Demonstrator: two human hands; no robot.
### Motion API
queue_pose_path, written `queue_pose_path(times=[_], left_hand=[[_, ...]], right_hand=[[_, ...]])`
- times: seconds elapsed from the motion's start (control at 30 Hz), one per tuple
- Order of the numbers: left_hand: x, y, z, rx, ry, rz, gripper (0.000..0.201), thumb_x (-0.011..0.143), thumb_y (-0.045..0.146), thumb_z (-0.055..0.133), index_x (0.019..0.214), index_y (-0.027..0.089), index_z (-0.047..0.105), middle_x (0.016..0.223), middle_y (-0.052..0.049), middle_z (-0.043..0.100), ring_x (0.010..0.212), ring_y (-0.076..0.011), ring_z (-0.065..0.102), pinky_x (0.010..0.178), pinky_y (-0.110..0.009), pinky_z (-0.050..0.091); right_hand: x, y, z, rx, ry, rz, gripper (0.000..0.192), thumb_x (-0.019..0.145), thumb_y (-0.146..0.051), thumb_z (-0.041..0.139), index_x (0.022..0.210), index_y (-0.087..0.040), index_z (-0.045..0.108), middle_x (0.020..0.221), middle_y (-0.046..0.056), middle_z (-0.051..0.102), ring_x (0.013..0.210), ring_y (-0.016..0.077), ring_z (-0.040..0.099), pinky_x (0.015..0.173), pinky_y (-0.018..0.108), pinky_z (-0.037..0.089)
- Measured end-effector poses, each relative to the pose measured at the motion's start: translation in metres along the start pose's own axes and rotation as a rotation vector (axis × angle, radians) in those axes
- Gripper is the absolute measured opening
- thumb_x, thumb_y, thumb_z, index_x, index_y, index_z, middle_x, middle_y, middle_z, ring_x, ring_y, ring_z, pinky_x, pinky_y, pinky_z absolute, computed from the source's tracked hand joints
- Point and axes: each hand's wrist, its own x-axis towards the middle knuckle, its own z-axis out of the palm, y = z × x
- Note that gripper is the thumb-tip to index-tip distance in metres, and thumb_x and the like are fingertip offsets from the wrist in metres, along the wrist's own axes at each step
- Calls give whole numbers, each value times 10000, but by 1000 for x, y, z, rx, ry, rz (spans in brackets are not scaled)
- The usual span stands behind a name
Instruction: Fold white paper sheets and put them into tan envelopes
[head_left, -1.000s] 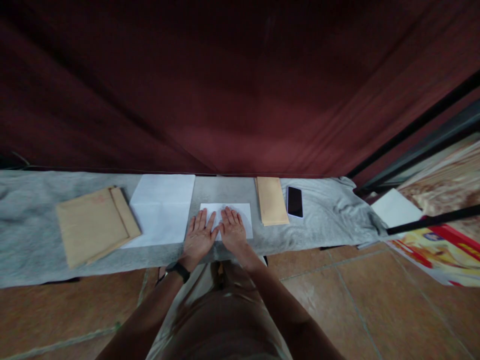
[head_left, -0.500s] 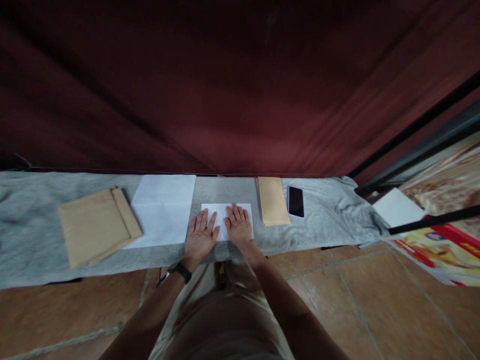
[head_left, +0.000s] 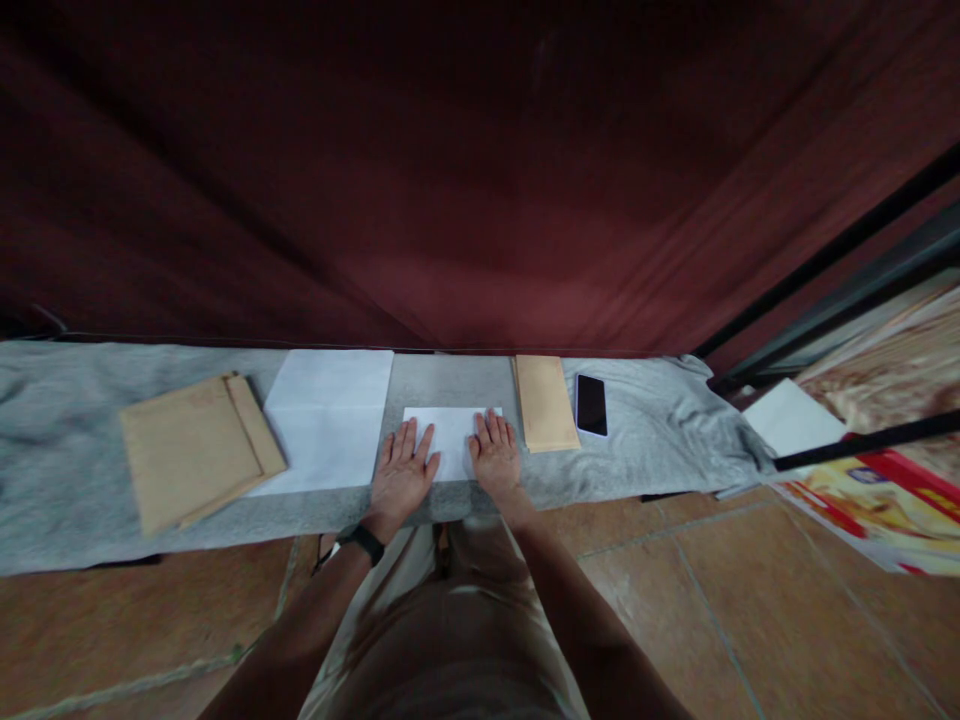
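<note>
Beneath white paper (head_left: 453, 448) — gray cloth (head_left: 652, 430), red drapery (head_left: 465, 230) beyond

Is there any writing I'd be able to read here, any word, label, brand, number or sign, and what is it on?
Nothing is legible.
Red-and-yellow packaging: printed marks, too blurred to read.
Large brown envelope: faint reddish print, too small to read.
Small brown envelope: any print is too faint to read.
Phone: dark screen, none visible.
Small white sheet, large white sheet: none visible.
</note>
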Motion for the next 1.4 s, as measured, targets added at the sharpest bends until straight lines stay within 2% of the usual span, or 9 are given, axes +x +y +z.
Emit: queue_pose_path(times=[0.47,0.77,0.9,1.07,1.23,1.4], left_hand=[[-3,-1,2,-58,44,11,593,1014,391,398,1563,168,420,1667,-152,292,1557,-321,252,1246,-555,238],[-18,1,4,-89,105,5,569,1029,384,359,1520,122,478,1629,-193,360,1529,-334,321,1237,-582,259],[-23,15,1,-95,110,95,543,1038,343,351,1511,112,485,1619,-171,395,1542,-306,296,1259,-552,244],[-26,35,4,-125,33,286,524,1042,373,376,1513,170,487,1594,-103,461,1520,-264,355,1250,-499,309],[-32,34,6,-108,35,292,563,1043,411,382,1534,144,452,1594,-132,451,1512,-263,371,1254,-499,300],[-41,30,3,-64,51,267,577,1043,413,376,1529,112,454,1595,-154,438,1510,-281,371,1253,-509,291]], right_hand=[[-46,10,-10,-28,45,30,526,1059,-293,426,1556,-119,419,1595,204,422,1465,309,408,1179,509,334],[-68,11,-18,-35,62,35,521,1056,-303,430,1547,-128,428,1592,198,429,1466,304,404,1175,508,330],[-67,9,-22,-22,44,51,503,1052,-299,433,1525,-130,456,1570,197,460,1450,301,420,1173,509,324],[-60,7,-31,-6,3,77,470,1030,-262,470,1481,-134,502,1530,181,507,1397,291,465,1159,482,331],[-49,7,-42,7,-67,148,470,994,-236,508,1453,-137,526,1391,189,600,1219,298,565,1037,447,420],[-34,5,-45,17,-86,250,463,979,-218,497,1426,-99,535,1251,192,644,1152,290,602,984,404,466]])
